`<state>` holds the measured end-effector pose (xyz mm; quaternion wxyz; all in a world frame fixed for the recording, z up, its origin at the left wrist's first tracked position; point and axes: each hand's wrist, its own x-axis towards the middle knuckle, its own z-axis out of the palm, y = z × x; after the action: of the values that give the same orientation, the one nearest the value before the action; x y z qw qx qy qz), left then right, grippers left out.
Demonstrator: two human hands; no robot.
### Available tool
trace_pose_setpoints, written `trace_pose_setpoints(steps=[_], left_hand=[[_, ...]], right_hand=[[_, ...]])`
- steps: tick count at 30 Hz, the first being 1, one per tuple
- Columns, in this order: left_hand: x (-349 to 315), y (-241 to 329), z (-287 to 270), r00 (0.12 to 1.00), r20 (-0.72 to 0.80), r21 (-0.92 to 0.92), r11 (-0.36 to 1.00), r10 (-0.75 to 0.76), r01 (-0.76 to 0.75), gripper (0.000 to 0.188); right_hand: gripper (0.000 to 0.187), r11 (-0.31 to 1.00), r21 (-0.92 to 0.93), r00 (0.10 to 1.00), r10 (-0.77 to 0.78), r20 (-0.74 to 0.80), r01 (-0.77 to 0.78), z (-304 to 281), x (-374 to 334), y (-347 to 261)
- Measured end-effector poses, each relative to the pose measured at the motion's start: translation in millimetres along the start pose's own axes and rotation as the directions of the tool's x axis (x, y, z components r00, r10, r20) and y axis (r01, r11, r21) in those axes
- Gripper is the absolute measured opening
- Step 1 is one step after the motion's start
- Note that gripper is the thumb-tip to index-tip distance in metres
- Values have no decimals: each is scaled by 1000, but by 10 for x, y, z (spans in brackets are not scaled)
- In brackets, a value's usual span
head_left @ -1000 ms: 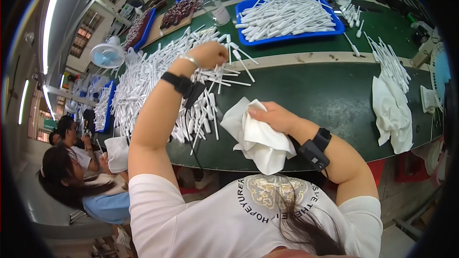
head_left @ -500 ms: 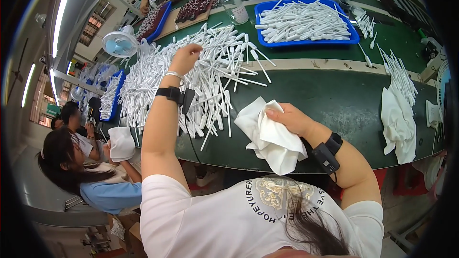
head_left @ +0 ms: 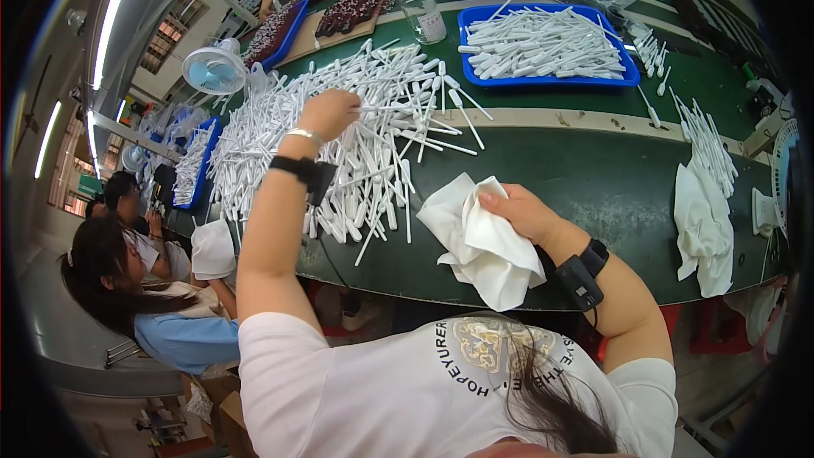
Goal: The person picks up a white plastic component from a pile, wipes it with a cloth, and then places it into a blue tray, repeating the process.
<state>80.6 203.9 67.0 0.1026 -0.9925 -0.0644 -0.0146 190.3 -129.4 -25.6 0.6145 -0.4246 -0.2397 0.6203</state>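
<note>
1. The left hand [head_left: 329,113] reached out over the pile [head_left: 339,131] of white plastic sticks, fingers curled down onto them; whether it gripped any stick could not be told.
2. The pile spread over the left half of the green table [head_left: 593,178], from its near edge back towards the far edge.
3. The right hand [head_left: 519,212] was closed on a white cloth [head_left: 479,242], thumb and fingers pinching its upper fold.
4. The cloth hung over the table's near edge, just right of the pile.
5. A blue tray [head_left: 632,76] of more white sticks sat towards the far edge, right of the pile.
6. A second cloth [head_left: 702,225] lay at the table's right end, with a row of sticks [head_left: 708,140] just above it.
7. A small fan [head_left: 214,68] stood at the far left corner.
8. Trays of dark parts [head_left: 352,10] sat along the far edge.
9. Another person [head_left: 127,280] sat off the table's left end.
</note>
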Motion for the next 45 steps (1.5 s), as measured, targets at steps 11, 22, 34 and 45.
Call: trace_pose_setpoints(steps=[11,22,34,45], left_hand=[[-651,1489,-99,960,277,-921,-300,-52,249,18],[-551,2032,-363,989,116,-941,-327,-90,81,13],[-461,2076,173,960,256,-737,-666,-113,118,10],[-430,2180,439,935,-14,-1000,-3,-355,-17,19]], right_hand=[[32,567,-788,856,-506,-105,239,-164,-32,-196],[34,964,-222,935,-207,-288,145,-82,-53,-242],[34,961,-274,999,-4,53,19,-134,-78,-167],[25,830,-501,887,-402,-228,247,139,22,95]])
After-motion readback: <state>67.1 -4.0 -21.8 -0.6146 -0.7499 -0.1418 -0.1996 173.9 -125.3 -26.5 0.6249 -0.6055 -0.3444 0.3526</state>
